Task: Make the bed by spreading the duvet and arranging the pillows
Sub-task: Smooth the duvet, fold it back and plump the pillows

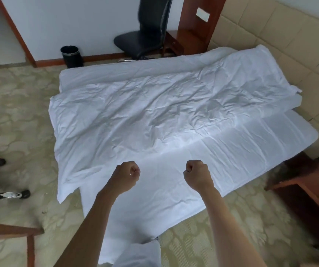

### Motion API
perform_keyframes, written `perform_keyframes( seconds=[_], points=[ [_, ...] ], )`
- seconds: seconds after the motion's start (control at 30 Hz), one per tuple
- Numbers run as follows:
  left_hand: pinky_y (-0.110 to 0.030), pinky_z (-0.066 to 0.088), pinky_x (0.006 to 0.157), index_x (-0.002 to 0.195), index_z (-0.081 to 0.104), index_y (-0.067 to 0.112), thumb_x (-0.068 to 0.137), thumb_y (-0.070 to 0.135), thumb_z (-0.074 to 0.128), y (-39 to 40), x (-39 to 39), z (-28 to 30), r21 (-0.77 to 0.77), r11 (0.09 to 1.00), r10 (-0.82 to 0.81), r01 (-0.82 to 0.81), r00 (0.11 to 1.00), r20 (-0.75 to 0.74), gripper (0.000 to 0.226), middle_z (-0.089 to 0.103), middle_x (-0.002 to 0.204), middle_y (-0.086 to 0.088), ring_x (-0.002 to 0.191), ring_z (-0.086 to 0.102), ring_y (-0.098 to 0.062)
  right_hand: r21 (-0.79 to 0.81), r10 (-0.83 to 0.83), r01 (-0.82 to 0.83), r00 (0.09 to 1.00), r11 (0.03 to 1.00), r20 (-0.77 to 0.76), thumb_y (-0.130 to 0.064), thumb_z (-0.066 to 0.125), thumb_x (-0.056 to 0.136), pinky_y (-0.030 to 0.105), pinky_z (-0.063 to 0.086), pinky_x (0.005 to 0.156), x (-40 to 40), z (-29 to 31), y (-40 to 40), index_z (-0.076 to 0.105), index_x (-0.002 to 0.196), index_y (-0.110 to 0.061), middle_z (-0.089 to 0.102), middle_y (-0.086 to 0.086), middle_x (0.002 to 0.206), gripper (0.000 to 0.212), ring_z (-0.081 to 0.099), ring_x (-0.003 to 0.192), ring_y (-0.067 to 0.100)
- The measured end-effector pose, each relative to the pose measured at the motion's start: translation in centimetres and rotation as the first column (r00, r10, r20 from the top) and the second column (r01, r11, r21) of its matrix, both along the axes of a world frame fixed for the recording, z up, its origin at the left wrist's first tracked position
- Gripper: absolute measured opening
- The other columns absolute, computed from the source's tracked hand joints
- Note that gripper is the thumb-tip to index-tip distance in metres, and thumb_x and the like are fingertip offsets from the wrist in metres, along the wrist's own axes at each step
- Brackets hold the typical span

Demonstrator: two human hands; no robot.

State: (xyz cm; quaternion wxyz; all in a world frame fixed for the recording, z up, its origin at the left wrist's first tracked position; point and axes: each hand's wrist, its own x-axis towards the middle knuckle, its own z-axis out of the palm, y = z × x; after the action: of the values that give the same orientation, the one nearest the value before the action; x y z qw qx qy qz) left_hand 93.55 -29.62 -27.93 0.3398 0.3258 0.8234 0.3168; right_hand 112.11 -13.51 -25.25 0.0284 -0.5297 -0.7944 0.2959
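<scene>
A white, wrinkled duvet [154, 112] lies across the far and left part of the bed, one corner hanging over the foot end at the left. A strip of white sheet [251, 147] is uncovered along the near side, up to the beige padded headboard [289, 45] on the right. My left hand [126, 175] and my right hand [198, 174] are both clenched into fists above the near edge of the sheet, about a hand's width apart. Nothing shows inside either fist. No pillow is in view.
A dark wooden nightstand [309, 189] stands at the right by the headboard. Beyond the bed are a black office chair [145, 35] and a black bin [71, 56] against the wall. Wooden furniture [10, 230] and metal legs [0, 195] sit at the left on patterned carpet.
</scene>
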Motion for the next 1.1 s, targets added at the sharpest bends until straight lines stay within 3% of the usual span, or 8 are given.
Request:
perform_keyframes(
  seconds=[0.3, 0.43, 0.53, 0.77, 0.97, 1.1],
  points=[
    [-0.017, 0.049, 0.055, 0.08, 0.063, 0.017, 0.091, 0.015, 0.055, 6.7, -2.2, -1.8, -0.032, 0.985, 0.172, -0.171, 0.985, 0.028, 0.014, 0.07, 0.071, 0.001, 0.061, 0.07, -0.017, -0.027, 0.248, -0.247, 0.967, 0.969, 0.066, -0.004, 0.049, 0.078, 0.024, 0.025, 0.047, -6.5, -0.7, 9.5, 0.034, 0.059, -0.019, 0.038, -0.005, 0.063, 0.029, 0.034, 0.052, 0.014],
    [-0.032, 0.057, 0.07, 0.077, 0.063, 0.022, 0.086, 0.014, 0.057, 6.3, -3.7, -3.2, -0.118, 0.961, 0.251, -0.251, 0.968, -0.009, 0.013, 0.07, 0.074, 0.002, 0.066, 0.069, -0.017, -0.068, 0.354, -0.349, 0.931, 0.935, 0.089, -0.007, 0.05, 0.079, 0.025, 0.026, 0.048, -9.8, -1.7, 11.4, 0.036, 0.062, -0.02, 0.044, -0.005, 0.067, 0.025, 0.039, 0.057, 0.013],
    [-0.032, 0.055, 0.071, 0.077, 0.062, 0.026, 0.085, 0.019, 0.059, 6.1, -4.6, -3.9, -0.163, 0.931, 0.327, -0.326, 0.945, -0.016, 0.012, 0.07, 0.079, 0.002, 0.072, 0.069, -0.017, -0.104, 0.443, -0.433, 0.89, 0.895, 0.107, -0.007, 0.049, 0.078, 0.025, 0.026, 0.049, -12.3, -3.0, 12.2, 0.036, 0.063, -0.02, 0.045, -0.002, 0.068, 0.023, 0.041, 0.062, 0.021],
    [-0.029, 0.054, 0.069, 0.076, 0.059, 0.031, 0.086, 0.02, 0.055, 6.8, -4.3, -5.7, -0.243, 0.88, 0.404, -0.407, 0.912, -0.065, 0.015, 0.068, 0.076, 0.01, 0.069, 0.066, -0.012, -0.129, 0.629, -0.616, 0.767, 0.777, 0.125, -0.01, 0.05, 0.082, 0.025, 0.031, 0.054, -15.6, -5.6, 13.9, 0.041, 0.07, -0.022, 0.056, 0.002, 0.081, 0.019, 0.049, 0.072, 0.022],
    [-0.037, 0.056, 0.076, 0.072, 0.053, 0.038, 0.082, 0.032, 0.048, 6.9, -2.0, -7.9, -0.364, 0.803, 0.466, -0.471, 0.878, -0.107, 0.012, 0.067, 0.076, 0.014, 0.071, 0.064, -0.01, -0.158, 0.806, -0.791, 0.587, 0.591, 0.078, -0.013, 0.049, 0.087, 0.03, 0.039, 0.069, -18.1, -9.1, 14.8, 0.048, 0.088, -0.019, 0.066, 0.004, 0.087, 0.007, 0.054, 0.086, 0.027],
    [-0.037, 0.056, 0.079, 0.084, 0.059, 0.034, 0.087, 0.03, 0.049, 8.8, -2.6, -9.1, -0.382, 0.775, 0.491, -0.503, 0.86, -0.137, 0.011, 0.067, 0.084, 0.013, 0.079, 0.065, -0.012, -0.166, 0.878, -0.863, 0.475, 0.478, 0.061, -0.026, 0.051, 0.095, 0.031, 0.038, 0.073, -20.2, -11.9, 15.7, 0.049, 0.101, -0.019, 0.067, 0.0, 0.096, 0.01, 0.061, 0.091, 0.028]
  ],
)
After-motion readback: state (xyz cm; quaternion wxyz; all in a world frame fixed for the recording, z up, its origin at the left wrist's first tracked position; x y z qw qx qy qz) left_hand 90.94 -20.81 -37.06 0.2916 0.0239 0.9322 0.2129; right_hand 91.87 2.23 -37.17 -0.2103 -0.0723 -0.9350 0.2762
